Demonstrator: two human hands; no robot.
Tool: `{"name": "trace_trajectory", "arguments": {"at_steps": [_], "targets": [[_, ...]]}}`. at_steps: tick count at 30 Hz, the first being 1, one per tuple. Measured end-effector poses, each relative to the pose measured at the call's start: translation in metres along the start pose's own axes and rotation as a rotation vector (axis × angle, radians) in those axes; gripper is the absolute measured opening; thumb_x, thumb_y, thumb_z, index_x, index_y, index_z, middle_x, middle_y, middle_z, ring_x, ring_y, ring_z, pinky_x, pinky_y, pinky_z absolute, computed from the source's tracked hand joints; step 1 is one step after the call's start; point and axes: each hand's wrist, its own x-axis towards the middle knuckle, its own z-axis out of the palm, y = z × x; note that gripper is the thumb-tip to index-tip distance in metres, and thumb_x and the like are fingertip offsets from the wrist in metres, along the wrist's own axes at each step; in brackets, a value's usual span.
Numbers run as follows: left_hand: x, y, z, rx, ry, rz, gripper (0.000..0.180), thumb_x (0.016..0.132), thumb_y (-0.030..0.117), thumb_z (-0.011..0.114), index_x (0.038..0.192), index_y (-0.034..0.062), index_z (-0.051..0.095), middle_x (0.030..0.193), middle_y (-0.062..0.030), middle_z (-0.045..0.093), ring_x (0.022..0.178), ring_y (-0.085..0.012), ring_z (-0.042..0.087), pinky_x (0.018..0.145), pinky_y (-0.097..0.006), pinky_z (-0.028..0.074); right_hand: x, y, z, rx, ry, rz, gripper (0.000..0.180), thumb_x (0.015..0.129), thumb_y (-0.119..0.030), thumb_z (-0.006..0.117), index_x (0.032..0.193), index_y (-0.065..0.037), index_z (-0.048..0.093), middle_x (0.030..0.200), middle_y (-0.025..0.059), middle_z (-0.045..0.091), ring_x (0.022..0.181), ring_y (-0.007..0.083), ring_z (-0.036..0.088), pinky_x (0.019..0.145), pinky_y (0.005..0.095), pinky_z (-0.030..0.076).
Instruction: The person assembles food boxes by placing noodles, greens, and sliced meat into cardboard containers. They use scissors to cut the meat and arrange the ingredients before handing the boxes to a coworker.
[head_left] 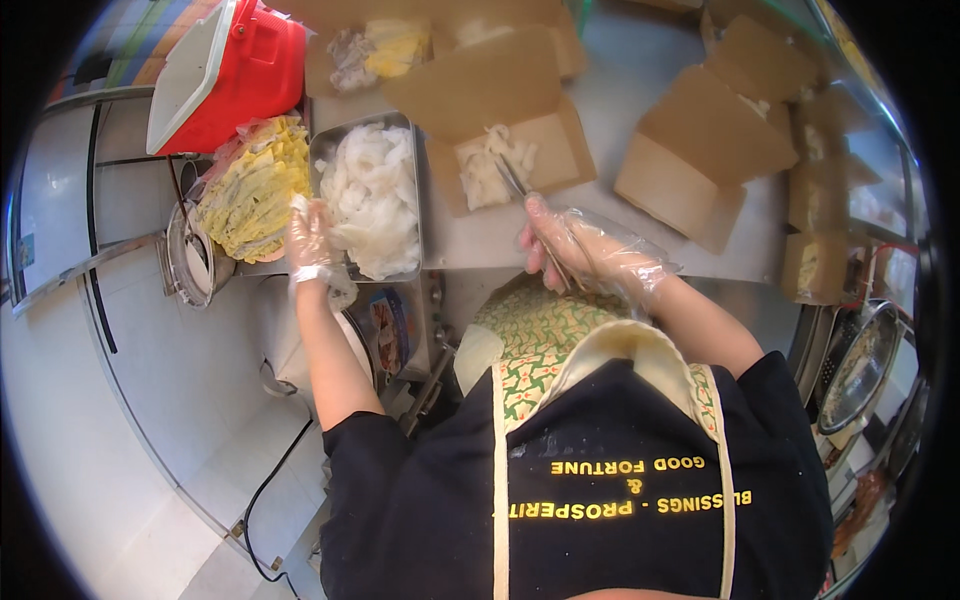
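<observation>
My left hand [312, 240], in a clear plastic glove, lies between a heap of folded yellow sheets [255, 190] and a metal tray [416, 225] of soft white noodle-like strips [372, 195]. Its fingers reach out over the tray's near left side, with nothing visible in them. My right hand [590, 245], gloved too, is closed round metal scissors [513, 178]. Their blades point up and left into an open brown cardboard box [560, 150], at the white pieces [490, 165] inside. My fingers hide part of the scissors' handles.
Another open cardboard box [680, 160] stands to the right, with more boxes [815, 190] beyond. At the back, a box holds yellow and greyish food [385, 52]. A red and white cooler [255, 75] is at upper left. A perforated metal pan [858, 365] sits at far right.
</observation>
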Motion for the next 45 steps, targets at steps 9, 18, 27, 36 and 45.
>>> {"name": "trace_trajectory", "arguments": {"at_steps": [9,18,27,36,45], "targets": [[-0.003,0.033,-0.048,-0.354,0.264,-0.095,0.018,0.101,0.029,0.061,0.112,0.0151,0.063,0.080,0.0022,0.056,0.062,-0.0067,0.049,0.049,-0.023,0.039,-0.005,0.008,0.001,0.025,-0.037,-0.043,0.085,0.094,-0.078,0.031,0.112,0.000,0.059,0.080,0.0055,0.061,0.060,0.0128,0.055,0.058,0.0312,0.046],[-0.005,0.085,-0.090,-0.822,0.221,0.140,0.028,0.099,0.026,0.065,0.115,0.0025,0.064,0.081,0.0005,0.054,0.072,-0.0074,0.052,0.062,-0.022,0.050,-0.004,0.014,0.003,0.006,-0.064,-0.055,0.079,0.096,-0.073,0.034,0.113,-0.001,0.059,0.081,0.0049,0.061,0.059,0.0124,0.055,0.056,0.0312,0.046],[-0.060,0.220,-0.106,-0.898,0.136,0.442,0.016,0.097,0.017,0.066,0.102,0.0029,0.063,0.076,0.0011,0.051,0.071,-0.0065,0.053,0.061,-0.019,0.049,-0.007,0.010,-0.003,-0.064,-0.209,-0.091,0.075,0.098,-0.070,0.034,0.107,-0.002,0.064,0.084,0.0057,0.065,0.062,0.0144,0.059,0.058,0.0302,0.048],[-0.072,0.250,-0.038,-0.985,0.130,0.481,0.016,0.097,0.015,0.065,0.104,0.0005,0.064,0.078,-0.0020,0.057,0.072,-0.0074,0.057,0.063,-0.018,0.052,0.040,-0.007,0.033,0.555,-0.329,-0.485,0.077,0.098,-0.073,0.028,0.103,-0.005,0.063,0.083,0.0072,0.067,0.067,0.0163,0.060,0.063,0.0305,0.051],[-0.063,0.205,0.046,-0.710,-0.081,0.439,0.039,0.104,0.033,0.055,0.121,-0.0019,0.058,0.089,-0.0050,0.061,0.088,-0.0121,0.059,0.076,-0.024,0.050,0.059,0.025,0.011,0.539,-0.300,-0.108,0.082,0.097,-0.075,0.017,0.104,-0.007,0.060,0.090,0.0047,0.064,0.066,0.0125,0.056,0.065,0.0301,0.051]]}}
